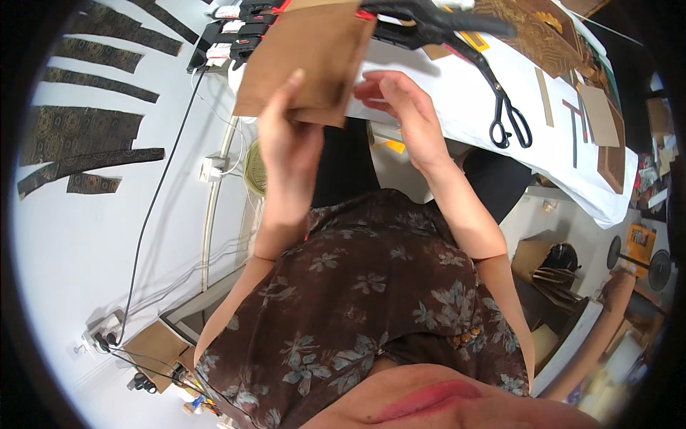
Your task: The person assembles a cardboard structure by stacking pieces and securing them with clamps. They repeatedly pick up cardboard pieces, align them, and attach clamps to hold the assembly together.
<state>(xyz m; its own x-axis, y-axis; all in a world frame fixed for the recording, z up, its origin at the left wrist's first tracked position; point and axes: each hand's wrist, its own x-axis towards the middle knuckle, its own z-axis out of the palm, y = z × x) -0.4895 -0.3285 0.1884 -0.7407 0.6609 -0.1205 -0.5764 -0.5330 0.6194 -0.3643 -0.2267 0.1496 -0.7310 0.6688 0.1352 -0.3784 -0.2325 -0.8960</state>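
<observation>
My left hand [286, 136] grips a flat brown piece [304, 61] by its near edge, thumb on top and fingers underneath. It looks layered along the right and lower edges; whether it is fabric or paper I cannot tell. Just right of it is my right hand [414, 114], fingers apart and slightly curled, holding nothing. The piece is raised over the near left part of a white-covered table [457, 107]. Black-handled scissors [499, 107] lie on the table, to the right of my right hand.
A black long-handled tool [436, 27] reaches in behind the brown piece. Patterned brown fabric [525, 32], rulers [574, 136] and a tan card [599, 114] lie at the table's right. Dark patterned strips [100, 84] hang on the left wall, near a black cable [166, 175].
</observation>
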